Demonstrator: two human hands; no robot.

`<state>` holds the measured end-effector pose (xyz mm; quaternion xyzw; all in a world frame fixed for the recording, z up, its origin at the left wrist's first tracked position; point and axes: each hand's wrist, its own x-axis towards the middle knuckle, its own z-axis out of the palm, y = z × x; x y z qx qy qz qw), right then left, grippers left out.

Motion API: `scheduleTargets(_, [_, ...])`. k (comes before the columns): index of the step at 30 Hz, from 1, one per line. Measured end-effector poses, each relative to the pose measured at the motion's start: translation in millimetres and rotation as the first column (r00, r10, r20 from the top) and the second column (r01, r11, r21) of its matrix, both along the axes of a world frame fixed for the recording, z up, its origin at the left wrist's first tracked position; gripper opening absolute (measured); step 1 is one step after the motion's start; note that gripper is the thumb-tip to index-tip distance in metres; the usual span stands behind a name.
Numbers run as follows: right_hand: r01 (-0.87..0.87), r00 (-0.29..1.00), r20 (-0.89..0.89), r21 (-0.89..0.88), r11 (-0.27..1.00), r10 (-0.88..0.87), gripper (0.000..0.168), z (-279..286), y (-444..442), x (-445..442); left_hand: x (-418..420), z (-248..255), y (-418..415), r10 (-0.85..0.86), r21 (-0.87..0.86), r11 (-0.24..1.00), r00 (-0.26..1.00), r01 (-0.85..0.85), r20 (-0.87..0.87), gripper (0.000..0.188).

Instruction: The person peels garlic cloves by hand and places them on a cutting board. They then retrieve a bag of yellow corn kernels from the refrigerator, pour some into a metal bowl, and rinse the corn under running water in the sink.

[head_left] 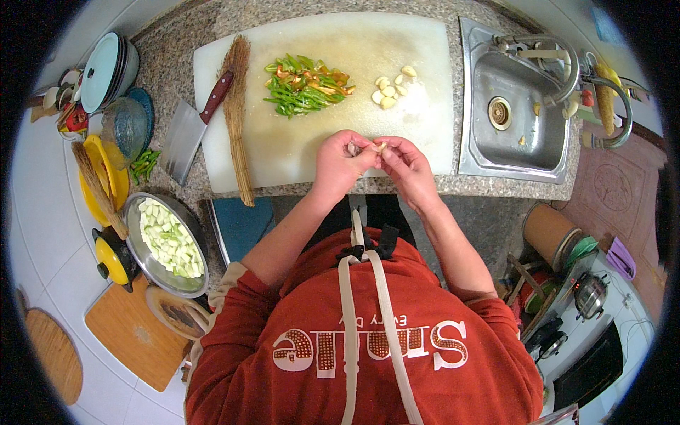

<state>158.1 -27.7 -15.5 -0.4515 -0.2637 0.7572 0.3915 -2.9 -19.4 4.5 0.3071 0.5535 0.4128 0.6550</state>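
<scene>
Close together over the near edge of a white cutting board (pixel 297 149), my left hand (pixel 345 162) and my right hand (pixel 406 167) pinch a small garlic clove (pixel 380 147) between their fingertips. A bit of garlic with skin (pixel 353 149) also shows in the curl of my left hand. Several peeled garlic cloves (pixel 388 91) lie on the board beyond my right hand. Sliced green and red peppers (pixel 305 87) form a pile left of them. Across the board's left part lies a straw brush (pixel 237 117), and the handle of a cleaver (pixel 183 138) rests against it.
A steel sink (pixel 523 114) with a faucet is right of the board. At left stand a metal bowl of diced pale green vegetable (pixel 139 228), stacked bowls (pixel 101 71), a yellow basket (pixel 119 183) and green peppers (pixel 143 166). The granite counter's edge (pixel 292 189) runs before me.
</scene>
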Motion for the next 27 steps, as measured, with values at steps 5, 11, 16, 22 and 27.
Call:
scheduleTargets(5, [0.110,0.955,-0.247,-0.208,0.972,-0.161,0.028,3,4,1,-6,-6,-3,0.027,-0.138,0.990,0.970,0.007,0.240,0.006])
scheduleTargets(11, [0.080,0.983,-0.158,-0.107,0.991,-0.096,0.028,0,2,6,-8,-3,3,0.179,-0.245,0.966,0.896,-0.081,0.407,0.008])
scheduleTargets(16, [-0.060,0.979,0.200,0.120,0.991,0.035,0.029,5,1,3,-4,-3,2,-0.068,-0.008,0.998,0.997,0.067,-0.033,0.012])
scheduleTargets(22, [-0.089,0.911,0.413,0.230,0.969,-0.014,0.024,15,2,-2,-2,-4,5,-0.070,0.291,0.929,0.880,0.229,-0.470,0.012])
scheduleTargets(27, [-0.049,0.913,0.405,0.242,0.969,-0.055,0.017,12,1,-6,1,1,8,-0.077,0.249,0.942,0.866,0.226,-0.495,0.012])
